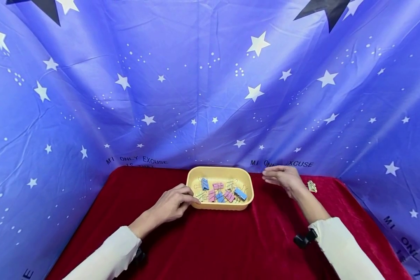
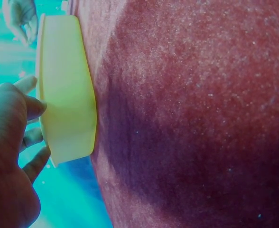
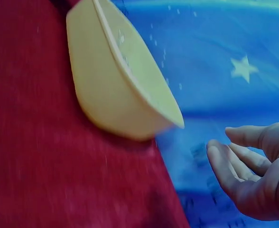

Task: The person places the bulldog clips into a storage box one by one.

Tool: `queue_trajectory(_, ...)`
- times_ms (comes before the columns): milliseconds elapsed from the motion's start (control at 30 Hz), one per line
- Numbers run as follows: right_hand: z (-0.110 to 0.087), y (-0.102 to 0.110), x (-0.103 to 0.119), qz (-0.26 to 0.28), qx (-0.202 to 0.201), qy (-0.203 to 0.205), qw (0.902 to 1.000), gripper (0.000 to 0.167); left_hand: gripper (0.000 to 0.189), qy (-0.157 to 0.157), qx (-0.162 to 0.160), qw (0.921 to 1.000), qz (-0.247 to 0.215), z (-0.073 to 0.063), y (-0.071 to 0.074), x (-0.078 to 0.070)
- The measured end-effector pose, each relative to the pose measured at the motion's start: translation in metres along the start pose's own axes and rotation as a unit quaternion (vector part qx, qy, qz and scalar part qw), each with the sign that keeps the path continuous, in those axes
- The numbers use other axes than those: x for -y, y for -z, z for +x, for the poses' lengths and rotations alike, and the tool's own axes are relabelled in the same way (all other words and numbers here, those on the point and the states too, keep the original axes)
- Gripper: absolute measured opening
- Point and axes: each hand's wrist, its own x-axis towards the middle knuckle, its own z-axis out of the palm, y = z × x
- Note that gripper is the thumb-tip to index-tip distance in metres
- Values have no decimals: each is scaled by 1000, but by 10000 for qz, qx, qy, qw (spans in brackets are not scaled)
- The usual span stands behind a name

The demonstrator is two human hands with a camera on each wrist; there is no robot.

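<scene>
A yellow plastic bin point(image 1: 219, 207) stands on the red cloth and contains several binder clips point(image 1: 219, 186) in pink, blue and pale yellow. At the bin's front left corner, my left hand point(image 1: 173, 202) holds the rim with thumb and fingers; the left wrist view has its thumb point(image 2: 36, 108) right at the edge. My right hand point(image 1: 287, 179) is in the air to the right of the bin, apart from it. Nothing sits between its loosely bent fingers point(image 3: 220, 164). Behind the right wrist, a pale yellow binder clip point(image 1: 312, 186) lies on the cloth.
Red velvety cloth point(image 1: 213, 245) covers the table. Blue curtains point(image 1: 196, 77) with white stars enclose the back and both sides, close behind the bin. A black wrist camera point(image 1: 305, 238) sits below the right sleeve.
</scene>
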Motion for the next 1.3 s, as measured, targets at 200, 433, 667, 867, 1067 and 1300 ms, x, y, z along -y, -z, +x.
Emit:
queue_trajectory(200,0,56,0,-841,-723,66,9938,18,31,38,13,10000,15,1,2,1)
queue_trajectory(433,2,114,1,-3129,-1798,80,9326,54,32,32,-9,10000,50,1,4,2)
queue_trajectory(667,7,141,-17,-3857,-2047,82,8996,49,32,56,-33,10000,-26,0,2,3)
queue_trajectory(867,12,146,-32,-4094,-2007,354,8893,44,33,79,-20,10000,-3,-1,-2,2)
queue_trajectory(1067,13,149,-38,-4308,-1900,452,8811,38,32,52,40,9999,79,0,-3,1)
queue_trajectory(1300,14,151,-32,-5057,-1348,745,8489,35,31,62,-23,10000,55,0,0,2)
